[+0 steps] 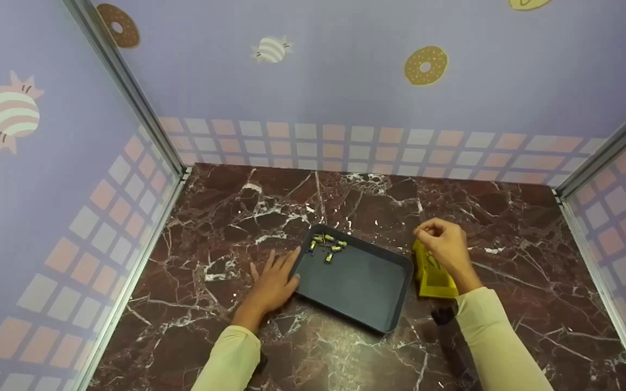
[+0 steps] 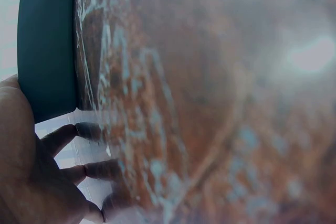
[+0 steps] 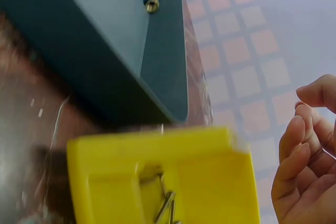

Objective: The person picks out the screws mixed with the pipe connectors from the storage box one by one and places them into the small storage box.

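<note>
A dark grey rectangular tray point(image 1: 354, 290) lies on the marbled surface, with several small brass-coloured fittings point(image 1: 328, 258) banded in blue gathered in its far left corner. My left hand point(image 1: 272, 282) is spread at the tray's left side, its thumb at the rim. To the right of the tray stands a yellow bin point(image 1: 437, 290); thin metal pieces point(image 3: 167, 205) show inside it in the right wrist view. Over the bin's far end is my right hand point(image 1: 446, 244), fingers bent and thumb tip close to the index fingertip. I cannot tell whether something small is between them.
Patterned lilac walls point(image 1: 345, 81) enclose the marbled tabletop point(image 1: 226, 217) at the back and both sides. Metal frame strips point(image 1: 128, 92) run up the corners. The tray and the bin stand close together.
</note>
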`<state>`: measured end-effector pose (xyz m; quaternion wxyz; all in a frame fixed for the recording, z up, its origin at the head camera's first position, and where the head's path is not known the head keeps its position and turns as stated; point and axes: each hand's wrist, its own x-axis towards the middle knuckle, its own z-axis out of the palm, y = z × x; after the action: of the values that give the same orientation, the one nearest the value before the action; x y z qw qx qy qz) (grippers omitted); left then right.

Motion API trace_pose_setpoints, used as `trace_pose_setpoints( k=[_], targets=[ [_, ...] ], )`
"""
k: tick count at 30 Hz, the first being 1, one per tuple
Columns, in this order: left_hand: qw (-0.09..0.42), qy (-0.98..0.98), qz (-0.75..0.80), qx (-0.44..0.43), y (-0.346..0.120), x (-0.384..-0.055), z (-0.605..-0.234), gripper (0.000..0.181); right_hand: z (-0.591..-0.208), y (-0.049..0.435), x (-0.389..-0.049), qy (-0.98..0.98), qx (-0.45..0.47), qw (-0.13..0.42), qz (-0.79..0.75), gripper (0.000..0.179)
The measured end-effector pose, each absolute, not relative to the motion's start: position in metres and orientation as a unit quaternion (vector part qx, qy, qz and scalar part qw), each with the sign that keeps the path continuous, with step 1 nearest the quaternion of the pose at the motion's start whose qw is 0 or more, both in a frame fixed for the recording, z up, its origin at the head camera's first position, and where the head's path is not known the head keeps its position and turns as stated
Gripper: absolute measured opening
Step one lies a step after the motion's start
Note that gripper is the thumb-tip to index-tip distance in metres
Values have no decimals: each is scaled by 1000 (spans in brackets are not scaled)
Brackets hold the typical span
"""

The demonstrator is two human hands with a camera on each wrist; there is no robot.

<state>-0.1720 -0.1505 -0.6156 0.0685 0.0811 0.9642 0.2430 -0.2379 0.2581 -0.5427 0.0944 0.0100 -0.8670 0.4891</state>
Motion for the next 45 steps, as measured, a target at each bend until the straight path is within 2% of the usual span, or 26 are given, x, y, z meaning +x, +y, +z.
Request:
trace_pose_setpoints(
  k=[16, 26, 45],
  targets=[
    [61, 965, 241, 84, -151, -171, -615, 65, -537, 189, -252, -860, 72, 85, 498, 4],
    [64, 964, 243, 87, -150, -172, -611, 64, -539, 150, -259, -854, 119, 52, 504, 6],
    [59, 966, 238, 85, -151, -171, -615, 65, -571, 96, -270, -862, 146, 7, 485, 5]
  ],
)
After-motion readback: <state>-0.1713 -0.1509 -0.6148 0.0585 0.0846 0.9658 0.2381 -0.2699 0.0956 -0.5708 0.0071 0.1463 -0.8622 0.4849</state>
